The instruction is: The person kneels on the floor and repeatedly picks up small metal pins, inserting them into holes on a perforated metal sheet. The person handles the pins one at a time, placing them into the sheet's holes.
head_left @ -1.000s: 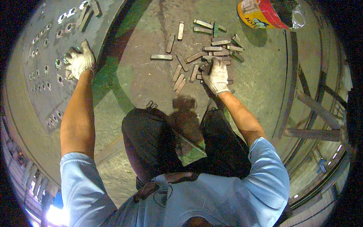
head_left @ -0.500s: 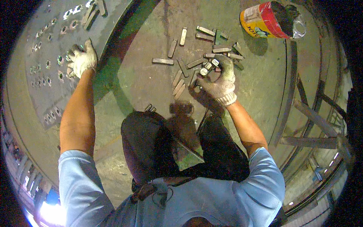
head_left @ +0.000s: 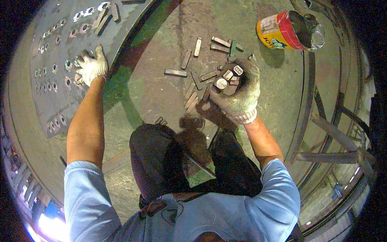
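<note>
My left hand, in a pale work glove with darkened fingers, rests on the dark metal plate with its fingers spread. Holes with bright rims run in rows across that plate. My right hand, gloved the same way, is raised above the floor and wrapped round a bundle of short metal bars. Their ends point up, one round and others oblong. More short steel bars lie scattered on the floor beside and beneath that hand, some partly hidden by it.
A yellow and red tin lies tilted at the upper right. Several bars lie on the plate's far part. A dark metal frame stands at the right. Small metal pieces lie by my left knee.
My right hand has come up closer with the bundle, and the bar ends show larger. My left hand stays on the plate. The whole view has shifted slightly.
</note>
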`<state>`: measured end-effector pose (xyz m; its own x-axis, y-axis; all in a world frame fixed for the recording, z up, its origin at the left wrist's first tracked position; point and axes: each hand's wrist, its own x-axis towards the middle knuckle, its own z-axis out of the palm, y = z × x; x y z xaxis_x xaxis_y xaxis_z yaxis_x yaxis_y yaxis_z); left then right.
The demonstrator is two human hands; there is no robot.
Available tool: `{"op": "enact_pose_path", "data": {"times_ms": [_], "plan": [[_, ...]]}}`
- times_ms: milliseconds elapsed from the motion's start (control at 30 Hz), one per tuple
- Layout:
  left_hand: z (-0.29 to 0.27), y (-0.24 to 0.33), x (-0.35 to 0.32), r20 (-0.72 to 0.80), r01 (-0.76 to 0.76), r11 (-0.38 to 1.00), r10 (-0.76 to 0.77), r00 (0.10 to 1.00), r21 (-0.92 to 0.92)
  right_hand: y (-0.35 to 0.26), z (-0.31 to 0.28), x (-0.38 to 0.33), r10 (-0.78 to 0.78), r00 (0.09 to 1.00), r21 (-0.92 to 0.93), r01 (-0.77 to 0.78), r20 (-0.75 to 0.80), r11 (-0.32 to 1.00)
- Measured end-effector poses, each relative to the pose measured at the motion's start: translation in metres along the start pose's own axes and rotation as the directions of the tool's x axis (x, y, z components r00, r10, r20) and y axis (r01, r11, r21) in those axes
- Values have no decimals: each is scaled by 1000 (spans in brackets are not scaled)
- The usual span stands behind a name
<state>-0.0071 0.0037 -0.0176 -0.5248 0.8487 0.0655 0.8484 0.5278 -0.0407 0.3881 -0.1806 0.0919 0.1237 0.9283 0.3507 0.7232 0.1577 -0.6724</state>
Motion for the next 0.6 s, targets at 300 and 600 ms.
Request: {"op": "enact_pose_path", "data": {"times_ms": [300, 600], "plan": [[-7, 4, -3, 25, 4, 999, -3, 1000, -33, 13, 1, -13, 63, 996, 35, -66, 71, 997], [-6, 4, -4, 14, 4, 1000, -4, 1000, -5, 17, 4, -15, 94, 990, 74, -103, 109, 992]]}}
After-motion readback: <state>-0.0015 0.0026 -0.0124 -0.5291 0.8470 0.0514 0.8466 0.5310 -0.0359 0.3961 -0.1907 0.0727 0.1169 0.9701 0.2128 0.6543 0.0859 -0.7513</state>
